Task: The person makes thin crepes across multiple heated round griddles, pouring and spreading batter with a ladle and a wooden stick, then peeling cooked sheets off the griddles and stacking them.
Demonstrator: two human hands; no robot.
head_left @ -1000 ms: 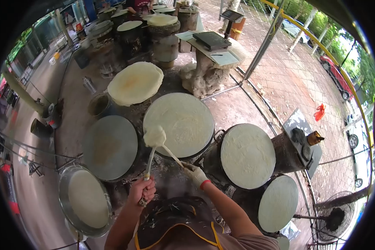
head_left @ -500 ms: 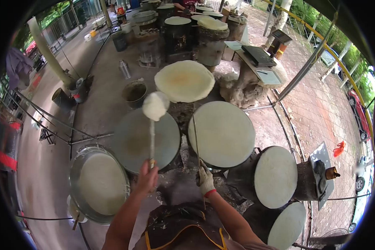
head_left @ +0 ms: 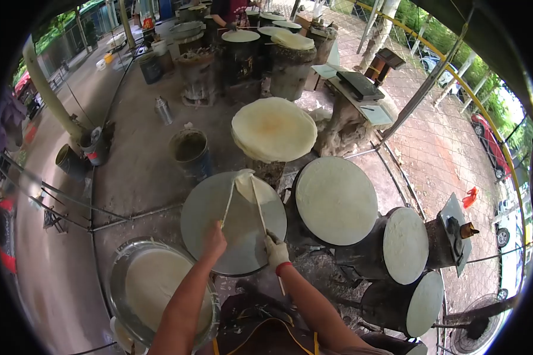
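My bare left hand point(head_left: 214, 241) grips a long-handled ladle point(head_left: 228, 200), its bowl tipped over the far part of a round griddle point(head_left: 198, 207). Pale batter point(head_left: 246, 189) is on or just above that surface beside the ladle's bowl. In a white work glove, my right hand point(head_left: 276, 251) holds a thin stick point(head_left: 259, 208), whose far end reaches the batter. A wide metal basin point(head_left: 119, 296) of batter stands at lower left. Right of the griddle, a second griddle carries a pale round flatbread point(head_left: 336, 201).
Past the griddle is a stack of flatbreads point(head_left: 274, 131). More covered griddles point(head_left: 405, 245) stand at right. A bucket point(head_left: 190, 151) and a flask point(head_left: 163, 110) are on the ground. A person point(head_left: 228, 13) works at the back beside several stoves. Wire fencing runs along the right.
The ladle has gone from raised and full to tipped over the left griddle, with its batter poured out. My right hand's stick has swung left from the right griddle to the batter.
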